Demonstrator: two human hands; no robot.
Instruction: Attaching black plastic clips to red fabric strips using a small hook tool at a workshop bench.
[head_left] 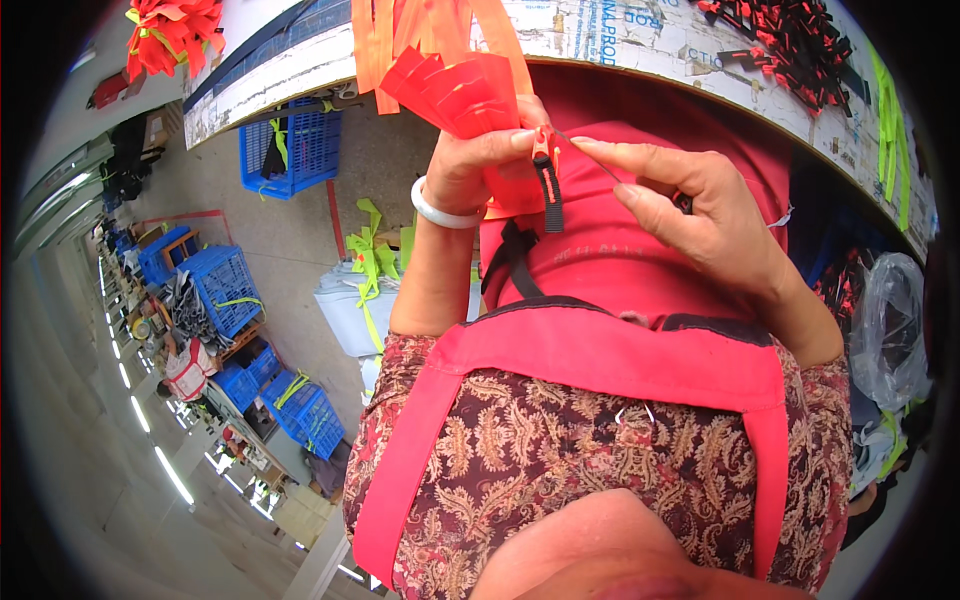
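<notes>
My left hand (pixel 470 165), with a white bangle at the wrist, is closed around a fan of orange-red fabric strips (pixel 455 90). At its thumb tip hangs an orange zipper slider with a black webbing pull (pixel 549 185). My right hand (pixel 690 195) pinches a thin metal tool (pixel 592 158) between thumb and fingers. The tool's tip meets the slider's upper end; its exact kind is too fine to make out. A small black and red piece (pixel 683 202) is tucked in the curled fingers of my right hand.
The table edge (pixel 660 75) runs just beyond my hands. On it lie orange strips (pixel 440 22), a pile of black and red pulls (pixel 785 45) and yellow-green strips (pixel 888 130). Blue crates (pixel 290 150) stand below left. A clear plastic bag (pixel 890 330) hangs at right.
</notes>
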